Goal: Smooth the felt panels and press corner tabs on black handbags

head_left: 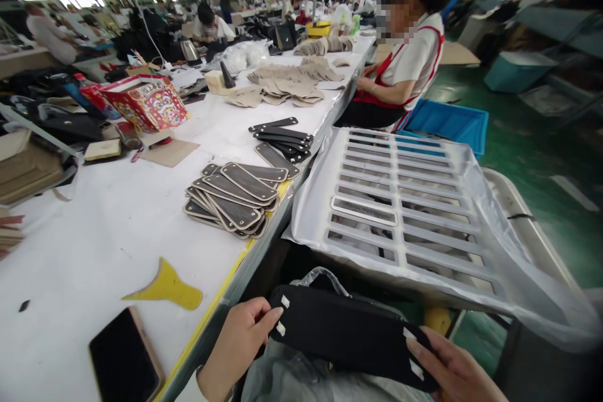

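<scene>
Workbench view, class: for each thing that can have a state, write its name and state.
Black panel: held at both ends
Left hand: pinching the panel
Right hand: pinching the panel
Phone: lying flat, screen dark
Patterned red box: open on top
Grey panels: loosely piled
Blue bin: open
Yellow piece: lying flat

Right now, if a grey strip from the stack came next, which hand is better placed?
Probably the left hand: beside the table, it is nearer the stack. The right hand grips the far end of the black strip. The left grips it too, so must first let go.
</scene>
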`<action>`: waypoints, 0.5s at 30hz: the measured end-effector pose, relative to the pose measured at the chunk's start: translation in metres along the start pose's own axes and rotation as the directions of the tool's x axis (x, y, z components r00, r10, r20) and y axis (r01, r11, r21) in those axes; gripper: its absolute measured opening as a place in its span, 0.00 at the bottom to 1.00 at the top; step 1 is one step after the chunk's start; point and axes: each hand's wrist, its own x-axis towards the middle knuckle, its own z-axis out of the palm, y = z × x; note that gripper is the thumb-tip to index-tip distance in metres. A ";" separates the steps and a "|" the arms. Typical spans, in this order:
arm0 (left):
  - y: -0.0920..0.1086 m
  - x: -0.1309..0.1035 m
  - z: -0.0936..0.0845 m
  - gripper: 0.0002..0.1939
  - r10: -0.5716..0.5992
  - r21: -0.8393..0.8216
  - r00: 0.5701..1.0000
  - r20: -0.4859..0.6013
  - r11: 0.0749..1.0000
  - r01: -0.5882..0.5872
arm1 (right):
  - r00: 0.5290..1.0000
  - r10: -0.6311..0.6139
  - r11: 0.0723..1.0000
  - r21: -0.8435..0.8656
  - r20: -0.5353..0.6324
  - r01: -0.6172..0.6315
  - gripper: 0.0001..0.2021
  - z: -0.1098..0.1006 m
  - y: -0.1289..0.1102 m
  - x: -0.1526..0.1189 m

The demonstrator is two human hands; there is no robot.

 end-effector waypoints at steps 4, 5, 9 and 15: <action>0.002 0.005 -0.002 0.22 0.004 0.003 1.000 -0.026 1.000 -0.004 | 0.995 0.085 0.996 0.027 0.058 -0.086 0.21 0.003 0.002 0.001; 0.002 0.006 -0.002 0.22 -0.005 -0.004 1.000 -0.022 1.000 0.005 | 0.992 0.104 0.994 0.035 0.069 -0.107 0.21 0.003 0.002 0.000; 0.000 0.009 -0.002 0.22 -0.050 -0.028 0.999 0.003 0.998 0.050 | 0.983 0.159 0.987 0.024 0.090 -0.162 0.21 0.004 0.009 0.002; 0.000 0.009 -0.001 0.25 -0.084 -0.016 0.997 0.002 0.996 0.084 | 0.994 0.109 0.992 -0.058 0.021 -0.108 0.23 -0.001 0.019 0.007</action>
